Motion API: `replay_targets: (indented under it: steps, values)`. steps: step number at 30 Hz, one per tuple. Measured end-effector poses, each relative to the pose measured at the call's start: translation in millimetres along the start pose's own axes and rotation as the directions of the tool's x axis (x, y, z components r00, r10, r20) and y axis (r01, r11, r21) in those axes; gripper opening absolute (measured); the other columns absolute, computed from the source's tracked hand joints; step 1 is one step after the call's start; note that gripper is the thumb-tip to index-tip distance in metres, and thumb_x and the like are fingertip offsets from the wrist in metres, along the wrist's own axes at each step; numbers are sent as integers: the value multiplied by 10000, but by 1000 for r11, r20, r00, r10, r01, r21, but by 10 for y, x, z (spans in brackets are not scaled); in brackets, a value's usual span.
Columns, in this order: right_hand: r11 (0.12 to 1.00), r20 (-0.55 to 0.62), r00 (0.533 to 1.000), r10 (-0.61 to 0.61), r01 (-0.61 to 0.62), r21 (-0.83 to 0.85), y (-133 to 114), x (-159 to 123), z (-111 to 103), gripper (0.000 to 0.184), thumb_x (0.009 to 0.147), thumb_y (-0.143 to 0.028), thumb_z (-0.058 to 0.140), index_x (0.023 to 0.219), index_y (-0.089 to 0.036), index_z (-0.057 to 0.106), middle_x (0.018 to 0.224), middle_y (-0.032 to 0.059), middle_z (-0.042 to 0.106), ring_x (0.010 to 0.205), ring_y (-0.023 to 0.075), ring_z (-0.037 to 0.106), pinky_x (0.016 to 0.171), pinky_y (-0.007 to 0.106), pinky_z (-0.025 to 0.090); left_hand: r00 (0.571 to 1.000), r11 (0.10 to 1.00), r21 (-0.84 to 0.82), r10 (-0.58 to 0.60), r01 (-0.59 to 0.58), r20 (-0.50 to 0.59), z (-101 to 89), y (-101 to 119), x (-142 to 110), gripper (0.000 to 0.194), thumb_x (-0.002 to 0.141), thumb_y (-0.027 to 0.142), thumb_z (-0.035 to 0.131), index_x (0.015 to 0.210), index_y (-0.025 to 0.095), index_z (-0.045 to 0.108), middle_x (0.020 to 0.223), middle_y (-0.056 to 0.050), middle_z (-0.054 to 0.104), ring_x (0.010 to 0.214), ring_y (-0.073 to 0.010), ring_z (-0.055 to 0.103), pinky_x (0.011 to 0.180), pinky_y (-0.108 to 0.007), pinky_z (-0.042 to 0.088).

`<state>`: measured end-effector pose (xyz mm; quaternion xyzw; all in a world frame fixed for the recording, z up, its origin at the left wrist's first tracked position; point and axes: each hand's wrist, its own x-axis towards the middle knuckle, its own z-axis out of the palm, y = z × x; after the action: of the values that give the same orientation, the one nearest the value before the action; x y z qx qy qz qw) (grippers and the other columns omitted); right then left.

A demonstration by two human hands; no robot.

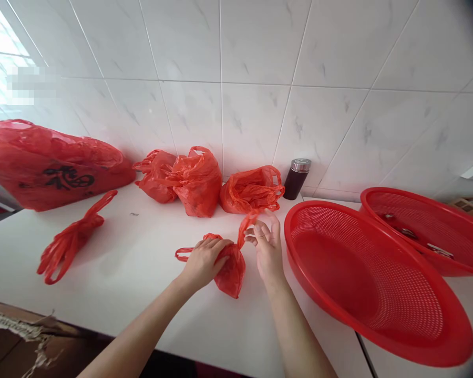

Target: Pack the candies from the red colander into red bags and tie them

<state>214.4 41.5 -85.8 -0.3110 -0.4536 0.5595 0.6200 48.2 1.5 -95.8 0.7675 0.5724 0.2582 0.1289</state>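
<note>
A small red plastic bag (233, 273) lies on the white table at the middle front. My left hand (207, 258) is closed over its upper part, with one handle loop sticking out to the left. On the other side my right hand (266, 239) pinches the bag's other handle and holds it up and to the right, stretched away from the body of the bag. What is inside this bag cannot be made out.
Behind stand filled red bags (199, 184), an open red bag (252, 191) and a dark flask (297, 178). Red baskets (339, 310) take up the right; the rear one (421, 197) holds small items. At left are a bunched bag (73, 239) and a large red bag (63, 173).
</note>
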Motion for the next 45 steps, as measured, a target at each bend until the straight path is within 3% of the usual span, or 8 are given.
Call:
replay_targets:
  steps: [4,8,11,20,25,30,36,45]
  values:
    - [952,16,987,157,-147,-269,208,-7,-9,834,784,-426,677,1475,-335,219,1332,86,523,1077,190,590,904,340,475,982,984,-29,-177,175,-72,-92,-54,123,234,918,293,392,1089,260,549,1088,-48,659,944,-241,612,777,-370,448]
    - [873,245,936,255,-114,-473,424,-17,8,336,808,-343,599,1119,-224,647,978,44,694,893,207,631,786,317,482,957,954,-87,-289,288,-8,-335,-31,155,168,860,397,501,951,260,535,847,-3,665,730,-201,608,630,-304,426]
    - [876,259,932,253,-107,-471,471,37,-26,219,808,-251,506,859,-188,710,843,31,703,793,193,619,711,290,466,938,933,-136,-313,333,149,-501,-87,134,273,778,516,600,835,254,550,664,36,604,602,-167,555,514,-258,378]
    - [922,436,874,213,-32,-387,470,-66,109,392,751,-134,421,977,-204,733,985,43,713,902,197,639,810,311,484,862,893,-152,-346,424,371,-694,-315,-205,403,796,611,527,928,266,688,812,-21,673,707,-203,619,582,-288,450]
    - [926,437,876,201,-25,-377,545,-147,193,418,737,-124,413,993,-220,729,996,37,707,912,203,635,817,328,489,950,932,-198,-277,302,143,-511,-299,-318,238,871,366,463,947,266,665,1026,-49,613,900,-212,598,803,-342,453]
    - [896,380,878,292,-112,-430,683,-156,177,305,788,-206,439,969,-212,685,829,16,671,723,165,587,646,276,460,968,943,-238,-247,231,-40,-482,-256,-344,140,863,235,421,889,254,557,898,-9,616,760,-178,582,703,-320,455]
    - [830,180,914,363,-230,-508,908,-60,49,237,838,-372,468,924,-196,599,814,17,632,581,124,572,582,268,448,910,872,-318,-411,371,-64,-1074,-676,-428,181,850,409,508,866,230,531,785,7,625,718,-182,599,649,-294,463]
    - [726,166,920,355,-159,-670,929,-115,47,224,860,-357,427,960,-232,584,830,6,645,656,150,616,649,301,470,743,778,28,-587,627,-322,-1831,-1874,-626,453,803,556,534,1012,163,619,755,-21,611,747,-225,568,734,-339,429]
